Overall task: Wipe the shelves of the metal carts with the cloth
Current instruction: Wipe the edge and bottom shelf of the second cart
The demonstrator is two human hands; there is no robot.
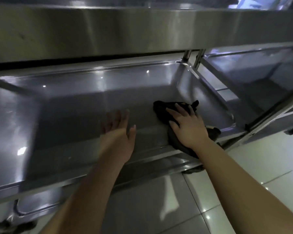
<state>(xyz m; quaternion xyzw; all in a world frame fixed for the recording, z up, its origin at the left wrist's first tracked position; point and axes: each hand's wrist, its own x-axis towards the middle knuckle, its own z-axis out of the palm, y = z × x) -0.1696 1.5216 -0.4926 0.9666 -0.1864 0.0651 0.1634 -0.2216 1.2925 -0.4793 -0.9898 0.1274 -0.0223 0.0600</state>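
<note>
A stainless steel cart shelf (71, 115), shaped like a shallow tray, fills the middle of the head view. A dark cloth (161, 108) lies on its right part, trailing over the front rim. My right hand (186, 127) presses flat on the cloth with fingers spread. My left hand (118, 130) is blurred, fingers straight, over the shelf's front middle, holding nothing.
The upper shelf's front rim (142, 31) overhangs across the top of the view. A second metal cart (254, 73) stands close on the right, with upright posts (198, 59) between the two. A lower shelf (35, 201) shows at bottom left. Glossy floor tiles (210, 196) lie below.
</note>
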